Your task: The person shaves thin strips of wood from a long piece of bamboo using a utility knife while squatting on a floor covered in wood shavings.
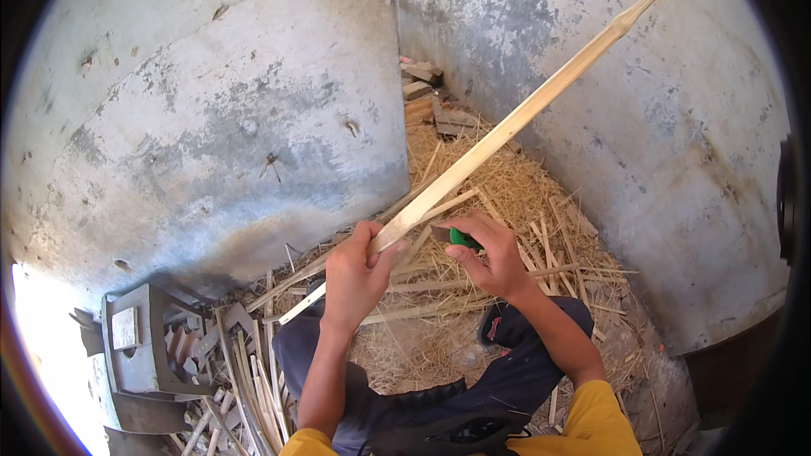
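Note:
My left hand [355, 274] is closed around a long, pale strip of split wood or bamboo [498, 137]. The strip slants from above my left knee up to the far right, where its end narrows past a knot-like bulge. In my right hand [490, 255] is a knife with a green handle [464, 239]. A short part of its dark blade [441, 233] shows beyond my fingers, pointing left, beside the strip and a little apart from it. The palm side of my right hand is mostly hidden.
Straw-like shavings [481, 177] and loose strips cover the ground ahead. Bricks [420, 76] lie in the corner between two worn plaster walls [279, 93]. A small grey wooden stool-like frame [139, 329] stands at the left, beside a pile of sticks [253, 384].

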Motion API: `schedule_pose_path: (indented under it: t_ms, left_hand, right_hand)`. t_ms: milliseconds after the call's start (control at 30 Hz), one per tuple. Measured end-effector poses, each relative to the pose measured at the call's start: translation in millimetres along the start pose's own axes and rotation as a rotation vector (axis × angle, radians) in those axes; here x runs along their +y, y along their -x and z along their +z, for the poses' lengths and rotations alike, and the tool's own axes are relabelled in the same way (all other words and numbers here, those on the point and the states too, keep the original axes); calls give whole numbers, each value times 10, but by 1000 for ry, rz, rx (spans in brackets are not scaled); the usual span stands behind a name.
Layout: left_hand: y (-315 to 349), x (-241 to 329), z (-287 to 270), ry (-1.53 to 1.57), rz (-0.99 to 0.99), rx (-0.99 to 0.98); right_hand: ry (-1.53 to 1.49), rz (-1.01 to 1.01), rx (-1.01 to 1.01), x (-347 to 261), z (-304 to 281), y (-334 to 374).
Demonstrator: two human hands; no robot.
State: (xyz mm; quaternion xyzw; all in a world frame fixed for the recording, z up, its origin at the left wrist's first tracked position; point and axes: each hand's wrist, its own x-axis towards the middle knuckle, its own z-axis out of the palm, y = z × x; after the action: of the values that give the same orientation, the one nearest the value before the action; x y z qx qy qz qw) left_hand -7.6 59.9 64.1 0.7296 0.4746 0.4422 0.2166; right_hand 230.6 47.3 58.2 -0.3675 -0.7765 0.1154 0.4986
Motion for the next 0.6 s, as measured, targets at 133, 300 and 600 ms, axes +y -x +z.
schedule_pose_path:
  t_ms: [133,300,600]
  left_hand:
    - [-11,96,21,94,3,-39]
    - [97,288,88,84,36,-69]
    - [213,426,119,36,3,-93]
  right_hand:
    - [11,-28,12,-57,1,-6]
    - [44,-94,87,-22,3,53]
    - [132,-183,111,-68,-90,87]
